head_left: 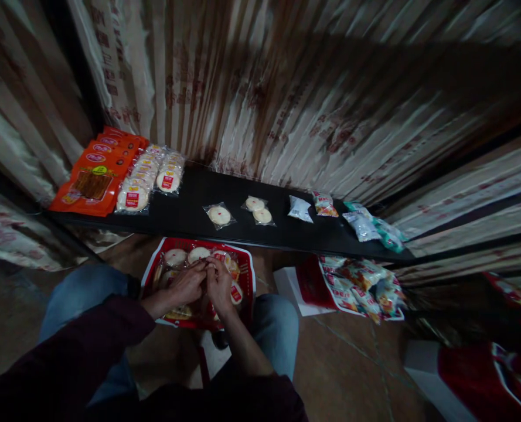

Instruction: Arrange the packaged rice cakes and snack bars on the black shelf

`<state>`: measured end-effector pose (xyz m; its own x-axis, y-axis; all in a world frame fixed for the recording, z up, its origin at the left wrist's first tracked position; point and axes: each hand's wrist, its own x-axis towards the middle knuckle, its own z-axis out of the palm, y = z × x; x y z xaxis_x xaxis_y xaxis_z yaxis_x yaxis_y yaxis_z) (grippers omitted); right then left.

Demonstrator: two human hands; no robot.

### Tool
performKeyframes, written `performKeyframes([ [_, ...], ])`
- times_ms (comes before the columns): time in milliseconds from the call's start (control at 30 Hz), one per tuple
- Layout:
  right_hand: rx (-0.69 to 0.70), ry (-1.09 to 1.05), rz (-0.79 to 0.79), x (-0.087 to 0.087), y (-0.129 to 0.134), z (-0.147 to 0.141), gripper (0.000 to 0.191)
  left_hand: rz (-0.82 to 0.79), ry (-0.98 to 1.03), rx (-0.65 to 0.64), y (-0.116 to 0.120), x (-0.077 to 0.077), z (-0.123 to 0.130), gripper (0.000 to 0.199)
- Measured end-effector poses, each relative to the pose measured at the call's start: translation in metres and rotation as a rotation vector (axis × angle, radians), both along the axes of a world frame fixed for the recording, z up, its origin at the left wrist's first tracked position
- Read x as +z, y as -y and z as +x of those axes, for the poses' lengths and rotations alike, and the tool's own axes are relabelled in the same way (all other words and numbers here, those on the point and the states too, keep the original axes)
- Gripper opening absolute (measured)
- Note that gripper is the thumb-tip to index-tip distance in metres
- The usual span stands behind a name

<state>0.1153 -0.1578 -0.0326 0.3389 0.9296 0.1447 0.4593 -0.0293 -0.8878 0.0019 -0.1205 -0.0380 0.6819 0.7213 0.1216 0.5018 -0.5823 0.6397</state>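
My left hand (pixel 187 286) and my right hand (pixel 220 286) meet over a red box (pixel 253 275) with a white rim, held between my knees. The fingers of both hands are bent and drawn together at the tips; whatever is between them is too small or hidden to make out. Inside the box lie several clear-wrapped round white crackers (pixel 175 257), some with red labels, partly covered by my hands. On the black shelf (pixel 185 220) just beyond, one wrapped round cracker (pixel 219 215) lies flat, and an overlapping wrapped pair (pixel 262 216) is to its right.
Orange snack bags (pixel 95 176) and two rows of labelled wrapped crackers (pixel 132 197) stand at the shelf's left. Small white, red and green packets (pixel 361 225) lie toward its right. A second red box (pixel 315 284) full of packets sits below. A printed curtain (pixel 242 88) hangs behind.
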Motion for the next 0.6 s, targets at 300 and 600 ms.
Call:
performKeyframes([
  [300,-0.071,-0.046,-0.107,-0.047,0.011,0.018,0.032,-0.016,-0.099,0.365,-0.006,-0.02,-0.005,0.039],
  [600,-0.037,-0.178,-0.117,-0.053,0.003,0.019,0.036,-0.163,-0.199,0.451,-0.018,-0.029,0.003,0.04],
])
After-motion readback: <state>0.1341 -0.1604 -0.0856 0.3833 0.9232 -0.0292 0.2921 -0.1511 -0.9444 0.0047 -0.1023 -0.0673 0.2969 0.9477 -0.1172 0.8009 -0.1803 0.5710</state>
